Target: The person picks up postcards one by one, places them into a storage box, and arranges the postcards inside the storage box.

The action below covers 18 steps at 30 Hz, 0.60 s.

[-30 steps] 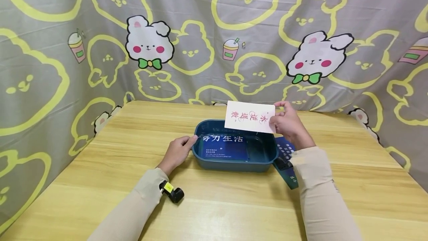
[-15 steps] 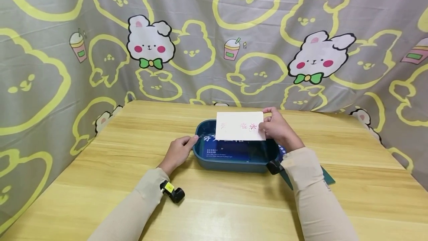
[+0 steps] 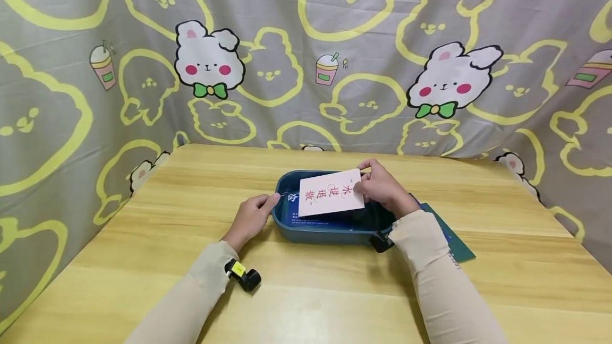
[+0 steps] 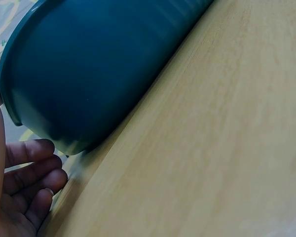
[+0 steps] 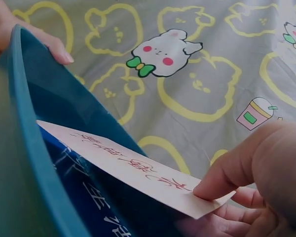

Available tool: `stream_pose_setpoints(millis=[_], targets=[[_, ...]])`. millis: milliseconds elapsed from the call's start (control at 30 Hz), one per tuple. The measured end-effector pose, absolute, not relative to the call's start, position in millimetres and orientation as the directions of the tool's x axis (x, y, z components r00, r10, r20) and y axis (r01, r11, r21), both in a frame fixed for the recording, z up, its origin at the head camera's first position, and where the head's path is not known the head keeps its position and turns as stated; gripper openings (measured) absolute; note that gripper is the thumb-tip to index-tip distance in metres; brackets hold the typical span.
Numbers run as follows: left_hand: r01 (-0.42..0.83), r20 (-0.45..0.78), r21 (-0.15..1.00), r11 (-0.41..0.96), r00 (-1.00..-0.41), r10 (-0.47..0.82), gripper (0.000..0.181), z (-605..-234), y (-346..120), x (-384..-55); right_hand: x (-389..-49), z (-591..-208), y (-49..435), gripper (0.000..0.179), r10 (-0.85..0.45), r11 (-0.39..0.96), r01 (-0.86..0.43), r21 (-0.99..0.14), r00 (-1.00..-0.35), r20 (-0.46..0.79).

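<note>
A dark teal plastic bin (image 3: pixel 330 235) stands on the wooden table. My left hand (image 3: pixel 253 217) holds its left end, the thumb over the rim and the other fingers, loosely curled, outside below it in the left wrist view. My right hand (image 3: pixel 382 189) pinches the right end of a white card (image 3: pixel 330 203) with red Chinese characters, thumb on top. The card slants down into the bin, its far end lower. Beneath it, inside the bin, lies a blue card (image 3: pixel 306 222) with white lettering, partly covered.
Right of the bin, partly under my right forearm, lie blue and green cards (image 3: pixel 451 232) on the table (image 3: pixel 306 291). A grey curtain (image 3: pixel 287 4) with cartoon rabbits hangs behind and at both sides.
My right hand has brought the white card left and down, from above the bin's right rear to its opening. My left hand keeps its place on the rim.
</note>
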<state>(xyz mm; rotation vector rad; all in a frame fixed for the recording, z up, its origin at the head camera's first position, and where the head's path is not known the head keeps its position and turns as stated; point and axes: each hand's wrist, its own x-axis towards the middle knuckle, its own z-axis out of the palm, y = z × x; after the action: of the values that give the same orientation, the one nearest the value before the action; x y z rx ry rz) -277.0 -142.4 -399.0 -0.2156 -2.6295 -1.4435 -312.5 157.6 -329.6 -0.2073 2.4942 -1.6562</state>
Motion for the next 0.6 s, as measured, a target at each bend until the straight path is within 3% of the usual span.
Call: stream_pose_setpoints(millis=[267,600], targets=[[0.185,0.18,0.823,0.538,-0.982,0.063,0.049,-397,-142,-279,-315,-330,153,0.052,-0.207,0.43,-0.024,-0.903,-0.976,-0.072],[0.173,0.163,0.828,0.534,-0.984,0.065,0.05,-396,-143,-276,-311,-334,146,0.048,-0.178,0.639,-0.069,-0.766,-0.982,-0.059]])
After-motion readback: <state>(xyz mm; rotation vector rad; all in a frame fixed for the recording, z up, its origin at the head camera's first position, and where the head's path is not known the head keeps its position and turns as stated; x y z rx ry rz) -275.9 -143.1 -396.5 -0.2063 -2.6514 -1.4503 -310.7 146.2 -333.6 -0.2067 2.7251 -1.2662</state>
